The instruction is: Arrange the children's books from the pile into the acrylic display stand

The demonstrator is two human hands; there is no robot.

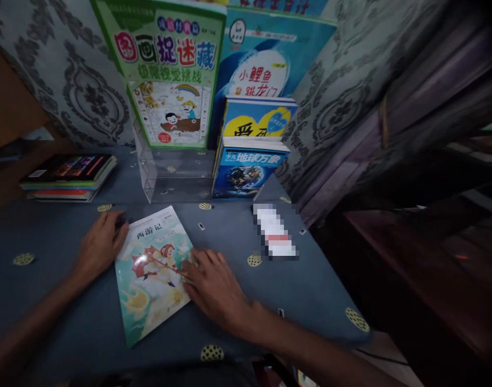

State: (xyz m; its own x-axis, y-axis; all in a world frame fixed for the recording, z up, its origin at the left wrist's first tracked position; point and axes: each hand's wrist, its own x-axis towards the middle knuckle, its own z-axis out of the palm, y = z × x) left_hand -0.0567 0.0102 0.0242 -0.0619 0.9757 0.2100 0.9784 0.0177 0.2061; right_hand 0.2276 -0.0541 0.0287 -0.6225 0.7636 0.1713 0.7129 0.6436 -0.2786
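A paperback book (155,274) with a pale green illustrated cover lies face up and slightly turned on the blue tablecloth. My left hand (103,242) rests at its upper left edge, fingers loosely bent and partly apart, the tips touching or very near the edge. On the opposite side, my right hand (214,285) lies over the book's right edge with its fingers spread on the cover. Some right fingertips are blurred.
Behind the book, a clear acrylic rack (177,188) holds upright books, among them a green picture book (169,75) and a blue earth book (248,172). A book stack (69,174) lies at left. A pixelated phone-like object (274,231) is at right, near the table's edge.
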